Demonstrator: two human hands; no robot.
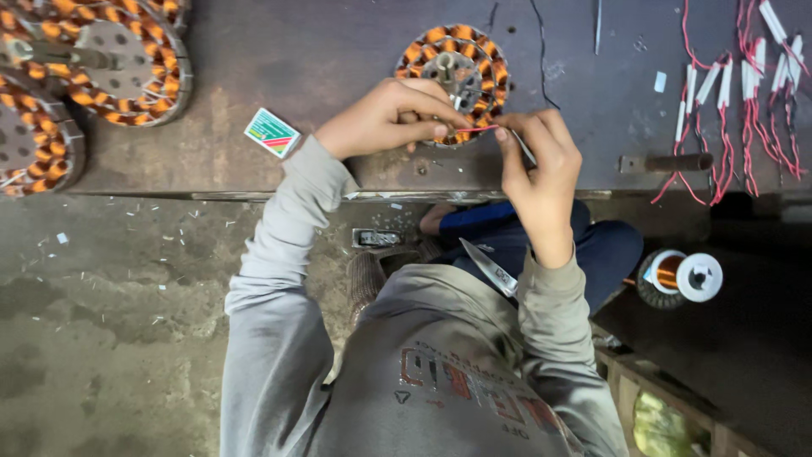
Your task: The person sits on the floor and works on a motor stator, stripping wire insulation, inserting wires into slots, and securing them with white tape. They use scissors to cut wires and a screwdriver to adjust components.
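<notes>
Head view: wire spool (679, 276) beside bench (338, 59).

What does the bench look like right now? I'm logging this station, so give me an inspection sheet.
Surface: dark worn bench.
Job's things: copper-wound stator; thin red wire pinched between both hands.
Clutter: small striped box, two more stators, white scraps.
Grippers: left hand and right hand closed on the wire.
Cables: red leads with white sleeves.
Surroundings: copper wire spool, scissors on lap, concrete floor.
</notes>
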